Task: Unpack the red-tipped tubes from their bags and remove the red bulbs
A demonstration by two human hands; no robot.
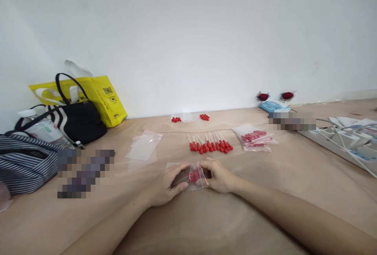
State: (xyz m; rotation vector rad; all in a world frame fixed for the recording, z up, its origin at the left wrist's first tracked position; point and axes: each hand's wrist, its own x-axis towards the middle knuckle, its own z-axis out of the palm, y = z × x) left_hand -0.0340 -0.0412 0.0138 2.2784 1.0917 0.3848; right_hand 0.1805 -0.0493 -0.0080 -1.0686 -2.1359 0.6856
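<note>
A small clear zip-lock bag lies on the table in front of me with red bulb-shaped pieces inside. My left hand is curled on the bag's left side, thumb and forefinger at its near and far edges. At the right, my right hand has its fingers inside or against the zip end; which of these I cannot make out. Just beyond the hands lies a row of red-tipped white sticks. Flat clear bags are at the left, and filled bags with red pieces at the right.
Small groups of red pieces sit on clear bags by the wall. Leftward stand a yellow bag, a black bag and a striped pouch. Rightward are a blue wipes pack, dark red roses and a power strip with cables.
</note>
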